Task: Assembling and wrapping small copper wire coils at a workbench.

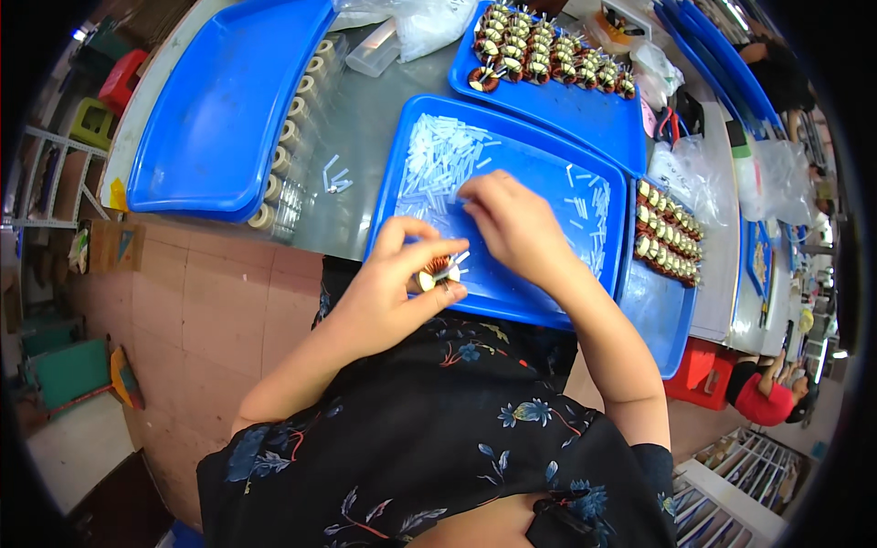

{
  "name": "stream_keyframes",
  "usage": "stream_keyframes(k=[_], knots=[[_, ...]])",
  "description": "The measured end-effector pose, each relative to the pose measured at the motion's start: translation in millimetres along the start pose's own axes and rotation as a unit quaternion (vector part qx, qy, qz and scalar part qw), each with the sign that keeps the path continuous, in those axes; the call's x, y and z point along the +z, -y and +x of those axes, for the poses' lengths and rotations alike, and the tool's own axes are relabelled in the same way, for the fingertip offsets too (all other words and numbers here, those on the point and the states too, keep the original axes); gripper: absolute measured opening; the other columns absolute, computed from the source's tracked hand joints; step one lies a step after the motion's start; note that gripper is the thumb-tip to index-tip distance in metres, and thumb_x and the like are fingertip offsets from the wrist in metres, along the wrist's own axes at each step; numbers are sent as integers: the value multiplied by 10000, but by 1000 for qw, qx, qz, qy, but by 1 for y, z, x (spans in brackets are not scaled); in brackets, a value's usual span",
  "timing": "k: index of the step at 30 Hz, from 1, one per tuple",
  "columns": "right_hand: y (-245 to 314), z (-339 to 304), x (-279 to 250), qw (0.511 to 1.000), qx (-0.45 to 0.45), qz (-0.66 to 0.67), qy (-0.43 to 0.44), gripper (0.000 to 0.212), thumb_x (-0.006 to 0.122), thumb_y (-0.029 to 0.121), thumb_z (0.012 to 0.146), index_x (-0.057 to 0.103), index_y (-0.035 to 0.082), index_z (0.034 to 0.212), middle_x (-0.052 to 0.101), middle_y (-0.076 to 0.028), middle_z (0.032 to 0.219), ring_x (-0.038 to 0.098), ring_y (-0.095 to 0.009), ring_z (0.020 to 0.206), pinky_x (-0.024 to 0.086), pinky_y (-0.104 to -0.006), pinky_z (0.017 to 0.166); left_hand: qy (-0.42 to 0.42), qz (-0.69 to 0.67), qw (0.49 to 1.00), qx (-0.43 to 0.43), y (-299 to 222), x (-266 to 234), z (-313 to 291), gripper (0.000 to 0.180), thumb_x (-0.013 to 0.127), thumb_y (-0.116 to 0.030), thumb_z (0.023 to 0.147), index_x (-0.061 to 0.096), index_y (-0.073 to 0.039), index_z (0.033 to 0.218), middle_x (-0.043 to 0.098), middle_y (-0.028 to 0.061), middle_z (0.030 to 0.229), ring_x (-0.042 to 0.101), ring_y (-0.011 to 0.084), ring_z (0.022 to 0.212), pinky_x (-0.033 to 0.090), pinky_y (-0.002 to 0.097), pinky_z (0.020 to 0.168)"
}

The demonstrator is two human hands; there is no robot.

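Note:
My left hand (384, 290) pinches a small copper-wound coil (438, 266) between thumb and fingers, over the near edge of a blue tray (512, 306). Cream end pieces and thin leads show on the coil, and pale sleeves stand out from it to the right. My right hand (519, 224) hovers over the same tray, its fingers bent together beside a heap of short clear plastic tubes (440, 155). Whatever those fingertips hold, if anything, is hidden. More clear tubes (598, 215) lie loose along the tray's right side.
Behind the tray, another blue tray (585, 114) carries rows of finished-looking coils (539, 55). More coils (667, 233) fill a blue tray at right. An upturned-edge blue tray (228, 100) and a row of cream-cored tape rolls (288, 132) stand left. Several tubes (336, 175) lie on the table.

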State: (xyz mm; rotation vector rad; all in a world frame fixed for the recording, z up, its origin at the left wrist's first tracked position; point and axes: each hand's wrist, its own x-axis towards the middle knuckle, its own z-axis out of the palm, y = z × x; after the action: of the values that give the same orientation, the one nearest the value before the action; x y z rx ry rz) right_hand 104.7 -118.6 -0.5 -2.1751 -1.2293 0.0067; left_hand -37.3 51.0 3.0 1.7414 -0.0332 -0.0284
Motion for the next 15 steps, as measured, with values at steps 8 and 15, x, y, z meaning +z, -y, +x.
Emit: stream_keyframes(k=[8,15], knots=[[38,-30,-35,872,176,455,-42,146,646,8,923,668,-19,1065,631,-65,1000,662,-147,921,550,-281,815,21,-225,971,-74,-1,9,19,296,750,-70,868,613,16,1116,572,116,1162,618,124,955,552,260,789],[37,-45,-30,828,218,512,-65,173,650,15,937,625,-33,1101,687,-102,1019,681,-146,926,558,-275,827,37,-271,959,-80,-5,14,21,137,669,-62,930,668,32,1029,637,124,1185,659,131,906,551,257,775]])
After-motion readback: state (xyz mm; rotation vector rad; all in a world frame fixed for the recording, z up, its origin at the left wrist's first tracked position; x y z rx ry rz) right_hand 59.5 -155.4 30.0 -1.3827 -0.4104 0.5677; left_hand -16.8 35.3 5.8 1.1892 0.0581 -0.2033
